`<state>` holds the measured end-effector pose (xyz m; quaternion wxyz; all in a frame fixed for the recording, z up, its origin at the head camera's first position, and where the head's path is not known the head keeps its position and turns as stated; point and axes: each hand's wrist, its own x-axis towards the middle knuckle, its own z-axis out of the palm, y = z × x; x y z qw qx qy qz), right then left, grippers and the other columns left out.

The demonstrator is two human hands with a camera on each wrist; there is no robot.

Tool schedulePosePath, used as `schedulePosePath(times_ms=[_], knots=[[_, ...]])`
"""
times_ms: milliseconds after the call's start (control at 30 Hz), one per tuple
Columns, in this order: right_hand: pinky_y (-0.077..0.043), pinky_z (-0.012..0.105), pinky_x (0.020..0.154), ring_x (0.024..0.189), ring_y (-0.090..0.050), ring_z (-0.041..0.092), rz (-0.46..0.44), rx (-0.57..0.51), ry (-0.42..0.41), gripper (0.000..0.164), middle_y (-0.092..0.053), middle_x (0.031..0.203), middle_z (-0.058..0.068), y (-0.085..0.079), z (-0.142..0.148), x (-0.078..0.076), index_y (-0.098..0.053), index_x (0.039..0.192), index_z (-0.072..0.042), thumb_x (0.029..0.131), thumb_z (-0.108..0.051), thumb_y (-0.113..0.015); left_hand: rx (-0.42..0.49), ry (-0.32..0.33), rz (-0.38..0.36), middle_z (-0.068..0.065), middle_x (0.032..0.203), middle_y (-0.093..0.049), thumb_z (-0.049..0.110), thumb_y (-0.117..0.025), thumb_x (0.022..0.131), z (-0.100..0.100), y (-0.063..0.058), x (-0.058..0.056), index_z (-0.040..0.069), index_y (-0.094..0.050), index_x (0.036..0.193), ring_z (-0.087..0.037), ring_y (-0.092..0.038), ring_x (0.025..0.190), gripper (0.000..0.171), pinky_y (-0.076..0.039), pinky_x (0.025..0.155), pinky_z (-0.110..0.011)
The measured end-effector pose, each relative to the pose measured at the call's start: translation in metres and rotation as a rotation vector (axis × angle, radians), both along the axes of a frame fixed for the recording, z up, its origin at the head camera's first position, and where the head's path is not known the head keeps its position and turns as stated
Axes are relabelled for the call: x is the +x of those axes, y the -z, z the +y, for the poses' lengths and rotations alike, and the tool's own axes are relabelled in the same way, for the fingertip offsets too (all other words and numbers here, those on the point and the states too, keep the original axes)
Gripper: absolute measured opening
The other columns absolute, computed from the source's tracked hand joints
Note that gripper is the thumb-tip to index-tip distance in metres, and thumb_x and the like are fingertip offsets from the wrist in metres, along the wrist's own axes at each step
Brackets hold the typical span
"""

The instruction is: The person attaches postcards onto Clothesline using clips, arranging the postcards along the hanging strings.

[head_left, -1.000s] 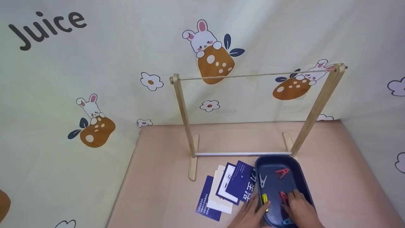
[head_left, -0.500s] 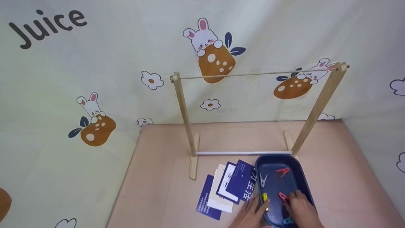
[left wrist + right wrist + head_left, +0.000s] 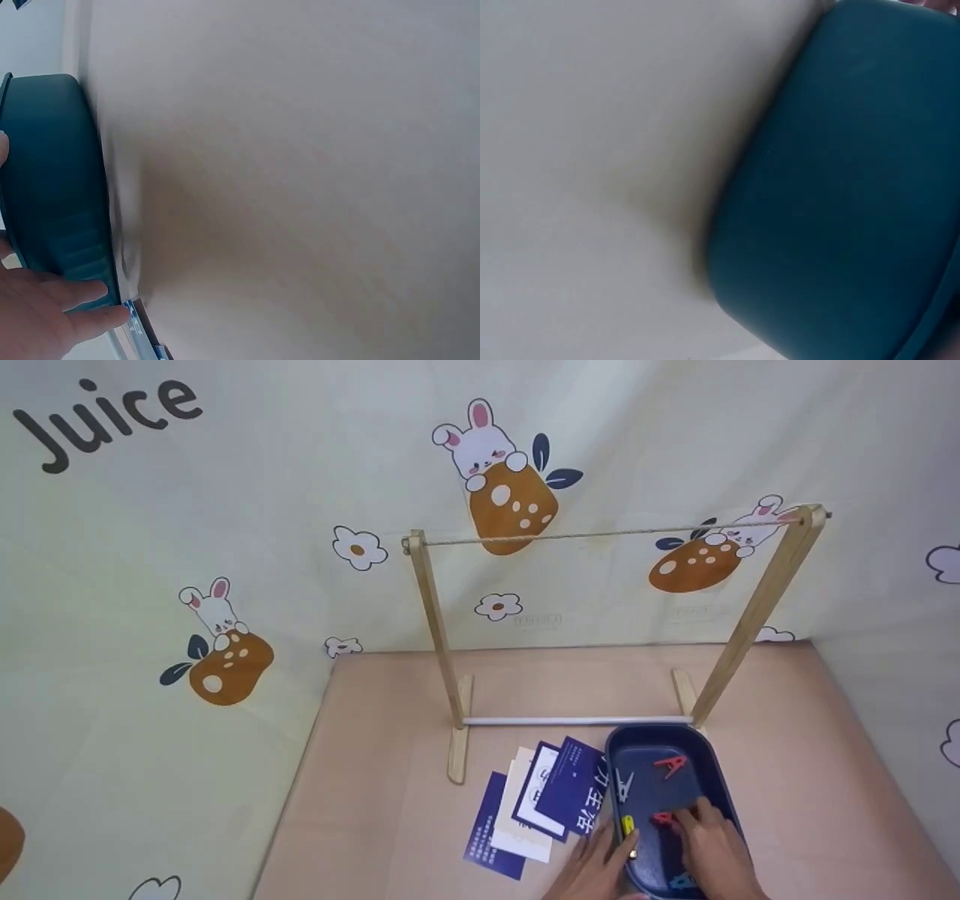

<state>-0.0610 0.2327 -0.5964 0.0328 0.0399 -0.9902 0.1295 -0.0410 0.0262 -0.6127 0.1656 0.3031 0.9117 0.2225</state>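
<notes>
The right hand (image 3: pixel 716 844) is pinching, it seems, one end of the red clip (image 3: pixel 661 818) nearer the person, inside the blue tray (image 3: pixel 711 757) that's sitting between the table's (image 3: pixel 375 780) middle and its right edge, and fingers set off-centre are risking a slip! Over on the left, the left hand (image 3: pixel 591 866) is gripping the tray wall beside the yellow clip (image 3: pixel 628 825), where any uneven push could be creasing the purple card (image 3: pixel 562 787) alongside.
</notes>
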Motion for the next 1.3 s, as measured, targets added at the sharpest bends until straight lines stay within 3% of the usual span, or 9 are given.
schedulePosePath(times_ms=[233,467,667,733,867,967,1133,1200,1300], knots=[[-0.046,0.035,0.055,0.068,-0.05,0.017,0.04,-0.044,-0.019,0.025,-0.049,0.089,0.008,-0.006,-0.003,-0.002,-0.064,0.104,-0.005,0.08,-0.008,-0.069,0.005,-0.005,0.011,-0.007,0.153,-0.016,0.066,-0.033,0.087,0.0,0.0,0.001,0.03,-0.007,0.147,-0.026,-0.029,0.136,0.075,-0.036,0.104,-0.047],[-0.047,0.034,0.055,0.069,-0.053,0.016,0.236,-0.092,-0.05,0.032,-0.051,0.085,0.007,-0.01,-0.007,-0.002,-0.062,0.097,-0.003,0.069,-0.005,-0.078,-0.016,-0.002,0.125,-0.009,0.15,-0.024,0.067,-0.033,0.086,0.0,0.001,0.003,0.024,-0.008,0.148,-0.025,-0.039,0.131,0.079,-0.041,0.099,-0.046],[-0.045,0.03,0.052,0.068,-0.051,0.01,0.325,-0.095,-0.091,0.028,-0.05,0.08,0.002,-0.017,-0.011,-0.002,-0.065,0.086,-0.008,0.064,0.001,-0.079,-0.015,-0.03,0.193,-0.008,0.148,-0.028,0.07,-0.034,0.085,0.001,0.001,0.004,0.017,-0.01,0.147,-0.022,-0.045,0.126,0.085,-0.045,0.094,-0.045],[-0.044,0.029,0.052,0.066,-0.05,0.009,0.324,-0.095,-0.092,0.026,-0.048,0.077,0.0,-0.021,-0.013,-0.002,-0.066,0.083,-0.009,0.063,0.001,-0.079,0.004,-0.041,0.179,-0.008,0.148,-0.028,0.07,-0.035,0.084,0.001,0.001,0.004,0.017,-0.006,0.148,-0.022,-0.044,0.126,0.088,-0.044,0.095,-0.046],[-0.045,0.029,0.052,0.065,-0.05,0.009,0.239,-0.111,-0.079,0.022,-0.047,0.075,-0.002,-0.03,-0.016,-0.002,-0.066,0.083,-0.009,0.066,0.0,-0.077,0.049,-0.069,0.155,-0.007,0.147,-0.028,0.072,-0.039,0.081,-0.001,-0.001,0.005,0.018,0.003,0.148,-0.022,-0.042,0.128,0.095,-0.043,0.097,-0.046],[-0.045,0.029,0.052,0.066,-0.052,0.009,0.204,-0.119,-0.072,0.021,-0.049,0.075,-0.002,-0.037,-0.018,-0.003,-0.066,0.083,-0.01,0.067,0.0,-0.076,0.063,-0.081,0.191,-0.009,0.146,-0.03,0.068,-0.043,0.082,-0.006,-0.001,0.004,0.018,0.004,0.147,-0.023,-0.042,0.127,0.095,-0.041,0.098,-0.047],[-0.045,0.026,0.049,0.061,-0.053,0.009,0.257,-0.1,-0.094,0.021,-0.048,0.07,-0.003,-0.048,-0.021,-0.004,-0.067,0.077,-0.009,0.063,-0.001,-0.08,0.047,-0.109,0.345,-0.012,0.14,-0.035,0.045,-0.06,0.082,-0.014,0.001,-0.002,0.01,-0.015,0.146,-0.025,-0.045,0.122,0.085,-0.042,0.094,-0.043],[-0.045,0.024,0.049,0.061,-0.053,0.008,0.237,-0.101,-0.101,0.021,-0.048,0.07,-0.004,-0.054,-0.023,-0.005,-0.067,0.076,-0.009,0.062,-0.002,-0.08,0.03,-0.155,0.384,-0.01,0.136,-0.039,0.038,-0.064,0.08,-0.016,0.001,-0.004,0.009,-0.025,0.143,-0.024,-0.046,0.12,0.079,-0.042,0.091,-0.039],[-0.045,0.02,0.049,0.062,-0.052,0.005,0.191,-0.1,-0.109,0.018,-0.047,0.069,-0.006,-0.065,-0.027,-0.006,-0.067,0.077,-0.01,0.065,-0.003,-0.079,0.0,-0.263,0.38,-0.008,0.13,-0.043,0.032,-0.066,0.08,-0.018,0.001,-0.009,0.013,-0.038,0.136,-0.022,-0.046,0.117,0.065,-0.041,0.088,-0.037]])
